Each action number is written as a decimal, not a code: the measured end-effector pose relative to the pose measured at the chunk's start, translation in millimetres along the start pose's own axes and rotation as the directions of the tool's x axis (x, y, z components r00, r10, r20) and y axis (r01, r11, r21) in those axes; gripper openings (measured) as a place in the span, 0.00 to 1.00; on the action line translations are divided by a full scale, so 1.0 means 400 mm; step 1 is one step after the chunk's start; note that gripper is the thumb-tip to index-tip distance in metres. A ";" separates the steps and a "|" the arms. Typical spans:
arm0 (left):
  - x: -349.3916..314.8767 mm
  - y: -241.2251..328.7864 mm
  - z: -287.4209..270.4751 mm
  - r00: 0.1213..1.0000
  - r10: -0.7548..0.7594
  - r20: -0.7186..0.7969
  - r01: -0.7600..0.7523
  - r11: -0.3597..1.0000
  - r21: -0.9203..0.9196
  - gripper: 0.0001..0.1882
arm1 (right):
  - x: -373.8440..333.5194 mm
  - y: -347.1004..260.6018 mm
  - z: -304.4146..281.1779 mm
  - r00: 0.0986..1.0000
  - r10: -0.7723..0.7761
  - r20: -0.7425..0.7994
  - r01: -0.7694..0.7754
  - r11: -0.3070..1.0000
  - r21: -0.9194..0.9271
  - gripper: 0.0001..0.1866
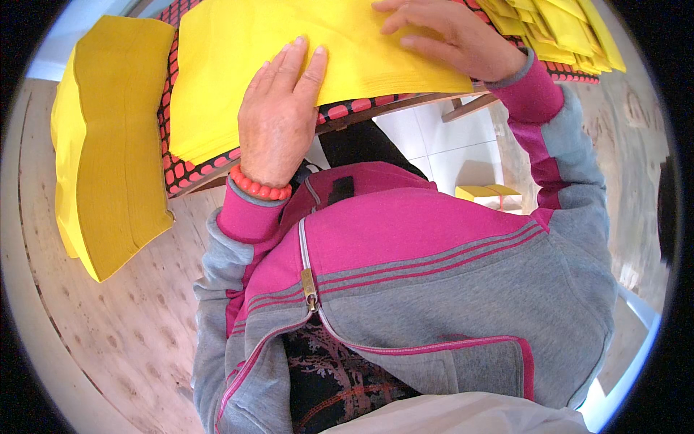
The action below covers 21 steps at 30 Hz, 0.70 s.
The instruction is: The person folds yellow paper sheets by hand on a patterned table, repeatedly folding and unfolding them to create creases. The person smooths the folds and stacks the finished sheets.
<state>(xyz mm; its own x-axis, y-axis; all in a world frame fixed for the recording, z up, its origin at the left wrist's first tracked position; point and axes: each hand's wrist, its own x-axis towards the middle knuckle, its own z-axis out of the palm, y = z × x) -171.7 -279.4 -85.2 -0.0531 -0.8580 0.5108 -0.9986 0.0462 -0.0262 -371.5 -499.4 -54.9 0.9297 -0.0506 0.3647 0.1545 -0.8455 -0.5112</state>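
A flat stack of yellow sheets (210,72), which look like fabric, lies in front of me on a table. My left hand (275,119) rests flat on it near the close edge, fingers stretched out and pointing away from me. Over the right part of the same stack is my right hand (452,36), with its fingers apart and slightly bent. It seems to touch the top sheet, with nothing gripped. A red bead bracelet (260,188) circles my left wrist. The far side of the stack runs out of the picture.
A thick yellow stack (123,145) overhangs the table's left edge. More folded yellow pieces (553,32) lie at the far right. The table has a red-and-black patterned cover (347,111). Below on the right sits a yellow-topped bundle (489,194).
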 end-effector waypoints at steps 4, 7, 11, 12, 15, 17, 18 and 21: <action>0.003 -0.002 0.005 0.999 0.049 -0.012 -0.049 0.999 -0.003 0.25 | 0.002 -0.018 0.041 0.989 -0.144 0.005 0.144 0.989 0.021 0.08; 0.005 -0.004 0.006 0.998 0.059 0.007 -0.059 0.998 -0.038 0.31 | 0.018 -0.005 0.043 0.978 -0.200 0.057 0.202 0.979 -0.028 0.08; 0.001 -0.008 0.001 0.997 0.054 0.063 -0.051 0.998 -0.048 0.34 | 0.024 0.003 0.009 0.999 -0.024 0.049 0.028 0.995 -0.094 0.08; 0.001 -0.007 0.001 0.997 0.058 0.056 -0.056 0.998 -0.039 0.31 | 0.021 -0.002 0.000 0.999 0.026 0.045 -0.022 0.996 -0.085 0.08; 0.002 -0.003 0.002 0.998 0.052 0.036 -0.051 0.999 -0.018 0.25 | 0.017 -0.021 -0.011 0.994 0.103 0.034 -0.102 0.995 -0.017 0.08; 0.003 0.000 0.003 0.999 0.037 0.016 -0.037 0.999 -0.020 0.26 | 0.014 -0.031 -0.014 0.993 0.104 0.052 -0.105 0.994 0.010 0.08; 0.003 0.001 0.003 0.999 0.040 0.006 -0.040 0.999 -0.026 0.26 | 0.009 -0.033 -0.018 0.993 0.094 0.072 -0.095 0.995 0.008 0.07; 0.007 0.001 0.005 0.999 0.054 -0.007 -0.055 0.997 -0.045 0.27 | 0.008 -0.018 -0.015 0.995 0.008 0.100 -0.009 1.000 0.003 0.07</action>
<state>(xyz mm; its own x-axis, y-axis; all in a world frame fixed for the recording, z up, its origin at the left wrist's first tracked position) -172.2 -282.8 -85.7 -0.1072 -0.8509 0.5143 -0.9931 0.1160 -0.0151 -371.7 -496.5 -45.5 0.9597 -0.0043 0.2809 0.1474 -0.8435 -0.5165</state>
